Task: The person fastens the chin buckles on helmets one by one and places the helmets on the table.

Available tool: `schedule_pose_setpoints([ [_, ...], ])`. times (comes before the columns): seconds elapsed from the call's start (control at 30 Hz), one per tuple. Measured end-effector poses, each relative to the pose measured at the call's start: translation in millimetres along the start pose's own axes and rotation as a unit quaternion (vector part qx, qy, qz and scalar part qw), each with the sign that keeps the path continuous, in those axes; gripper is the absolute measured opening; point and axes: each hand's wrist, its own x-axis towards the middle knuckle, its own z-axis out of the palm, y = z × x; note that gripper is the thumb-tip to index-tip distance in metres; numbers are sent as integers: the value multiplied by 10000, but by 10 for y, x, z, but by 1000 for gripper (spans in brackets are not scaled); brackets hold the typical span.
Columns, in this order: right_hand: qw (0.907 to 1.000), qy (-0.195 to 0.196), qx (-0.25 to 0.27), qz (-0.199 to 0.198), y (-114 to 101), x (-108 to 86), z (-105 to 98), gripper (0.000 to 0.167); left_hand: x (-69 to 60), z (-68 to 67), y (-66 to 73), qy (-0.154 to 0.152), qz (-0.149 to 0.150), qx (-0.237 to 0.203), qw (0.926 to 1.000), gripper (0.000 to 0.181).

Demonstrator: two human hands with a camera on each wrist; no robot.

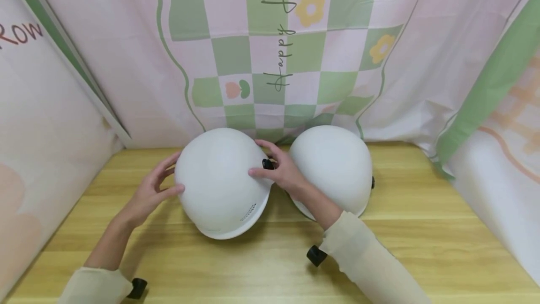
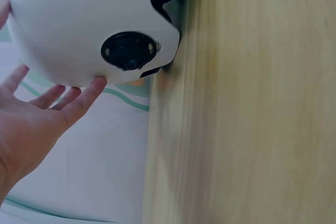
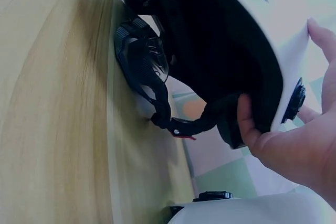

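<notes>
A white helmet [image 1: 219, 177] is between my two hands, its domed shell facing up. My left hand [image 1: 147, 196] touches its left side with spread, mostly straight fingers. A round black fitting [image 2: 128, 51] shows on that side in the left wrist view. My right hand [image 1: 284, 170] grips the right edge, with one finger inside the rim and others outside, around a black side fitting [image 3: 295, 100]. The right wrist view shows the dark interior and a black chin strap [image 3: 184, 127] hanging toward the table. Whether the shell's far edge rests on the wood is hidden.
A second white helmet [image 1: 333, 168] stands dome up just to the right, partly behind my right forearm. Both are on a wood-grain table [image 1: 422, 238]. A checked curtain [image 1: 270, 60] hangs along the back, with printed cloth walls on both sides.
</notes>
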Motion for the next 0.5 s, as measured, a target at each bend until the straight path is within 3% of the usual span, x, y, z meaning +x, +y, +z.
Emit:
schedule_pose_setpoints([
  [0.2,9992,-39,-343,195,9,-12,18,87,-5,13,3,53,-355,68,9993,71],
  [0.5,9991,-74,-227,359,60,-26,68,89,-9,32,6,18,-723,-225,9971,76],
])
